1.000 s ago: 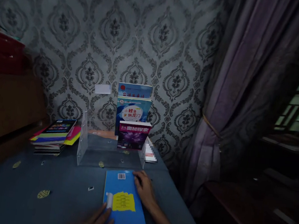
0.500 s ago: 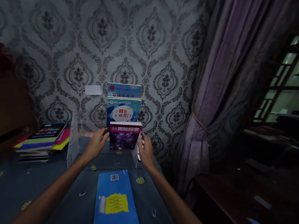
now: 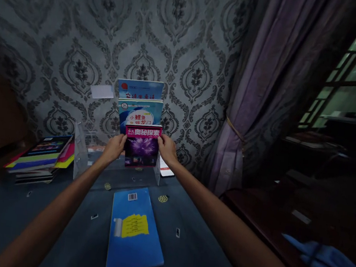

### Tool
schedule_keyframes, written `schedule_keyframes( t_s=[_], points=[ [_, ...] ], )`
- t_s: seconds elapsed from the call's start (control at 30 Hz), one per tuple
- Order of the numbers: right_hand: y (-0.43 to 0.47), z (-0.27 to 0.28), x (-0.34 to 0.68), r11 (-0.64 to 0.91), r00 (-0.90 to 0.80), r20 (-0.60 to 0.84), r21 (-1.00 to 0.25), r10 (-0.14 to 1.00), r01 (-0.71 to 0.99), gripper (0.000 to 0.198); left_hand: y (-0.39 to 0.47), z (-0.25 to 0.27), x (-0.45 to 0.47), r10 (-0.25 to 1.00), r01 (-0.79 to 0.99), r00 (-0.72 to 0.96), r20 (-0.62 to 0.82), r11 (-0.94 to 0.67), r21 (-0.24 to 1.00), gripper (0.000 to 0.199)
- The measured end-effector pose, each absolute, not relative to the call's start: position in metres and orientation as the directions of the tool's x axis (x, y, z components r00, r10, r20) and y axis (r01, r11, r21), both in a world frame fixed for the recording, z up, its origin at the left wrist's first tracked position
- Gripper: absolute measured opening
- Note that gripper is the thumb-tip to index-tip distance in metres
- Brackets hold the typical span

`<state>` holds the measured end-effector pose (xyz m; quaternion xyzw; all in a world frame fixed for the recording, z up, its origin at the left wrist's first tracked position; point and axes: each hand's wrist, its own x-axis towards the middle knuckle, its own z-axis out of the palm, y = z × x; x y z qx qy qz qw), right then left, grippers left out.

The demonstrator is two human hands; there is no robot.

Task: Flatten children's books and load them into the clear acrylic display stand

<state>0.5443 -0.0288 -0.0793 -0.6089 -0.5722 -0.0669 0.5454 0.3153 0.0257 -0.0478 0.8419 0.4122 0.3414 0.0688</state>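
A purple book [image 3: 142, 147] with a pink title band stands upright in front of me. My left hand [image 3: 116, 145] pinches its left edge, and my right hand [image 3: 167, 146] closes on its upper right edge. Behind it rise a light-blue book [image 3: 139, 110] with a white oval on its cover and, farther back, a taller blue book [image 3: 141, 88]. These stand in a clear acrylic rack [image 3: 80, 152], whose side panels show left and right. Nearer to me, a blue book [image 3: 134, 249] with a yellow patch and a barcode lies flat on the table.
A stack of books and magazines [image 3: 43, 158] lies left of the rack. A phone-like white-screened object [image 3: 165, 168] is behind the rack's right side. The dark tablecloth [image 3: 79, 247] meets a patterned wall [image 3: 194, 75]; a purple curtain [image 3: 257, 95] hangs at right.
My hands have closed on the purple book's sides; before, the fingers were looser at its edges. Its cover now faces me more squarely. The view has shifted slightly.
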Motion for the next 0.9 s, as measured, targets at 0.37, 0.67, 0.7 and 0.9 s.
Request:
schedule_keyframes(
  t_s=[0.37,0.67,0.7,0.9],
  points=[
    [-0.031,-0.087,0.544,0.273,0.325,0.748,-0.554,0.579,0.787,0.022,0.012,-0.048,0.311,0.749,0.782,0.439,0.496,-0.591,0.2,0.041],
    [-0.04,-0.09,0.542,0.292,0.317,0.77,-0.536,0.554,0.792,0.025,-0.002,-0.047,0.311,0.757,0.814,0.43,0.492,-0.561,0.152,0.035],
    [-0.041,-0.09,0.541,0.293,0.317,0.769,-0.538,0.555,0.791,0.025,-0.003,-0.047,0.31,0.759,0.817,0.426,0.492,-0.556,0.151,0.034],
    [-0.053,-0.088,0.535,0.279,0.325,0.72,-0.582,0.613,0.764,0.023,-0.015,-0.047,0.303,0.79,0.842,0.397,0.468,-0.517,0.158,0.037]
  ],
)
